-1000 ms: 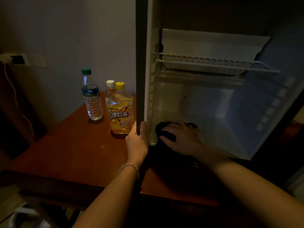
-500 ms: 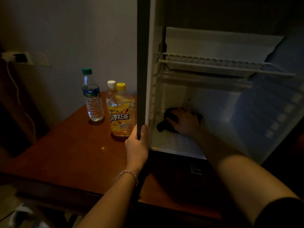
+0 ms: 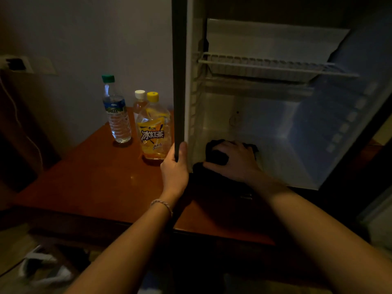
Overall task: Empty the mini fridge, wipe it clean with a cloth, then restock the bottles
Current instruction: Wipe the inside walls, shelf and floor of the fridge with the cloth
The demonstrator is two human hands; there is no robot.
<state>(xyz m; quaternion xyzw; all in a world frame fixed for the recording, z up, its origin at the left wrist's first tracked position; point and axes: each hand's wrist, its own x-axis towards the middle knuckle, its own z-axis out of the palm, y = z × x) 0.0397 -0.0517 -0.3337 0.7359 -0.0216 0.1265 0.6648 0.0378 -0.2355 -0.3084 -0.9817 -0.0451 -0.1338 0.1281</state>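
The mini fridge (image 3: 275, 132) stands open on a wooden table (image 3: 95, 177), its white inside holding no bottles. My right hand (image 3: 235, 160) presses a dark cloth (image 3: 214, 153) onto the fridge floor near the front left corner, fingers spread over it. My left hand (image 3: 175, 168) grips the fridge's left front edge, thumb against the frame. Three bottles stand on the table left of the fridge: a clear water bottle (image 3: 116, 115) with a green cap, a yellow-labelled tea bottle (image 3: 153, 132) with a yellow cap, and a white-capped bottle (image 3: 140, 100) mostly hidden behind it.
A wire shelf (image 3: 265, 64) spans the upper part of the fridge. A wall socket with a plug and white cable (image 3: 14, 64) is at the far left. Shoes (image 3: 42, 266) lie on the floor below the table's front edge.
My right hand has pulled the cloth from the back of the fridge floor toward the front left corner. My left hand has kept its grip on the fridge edge.
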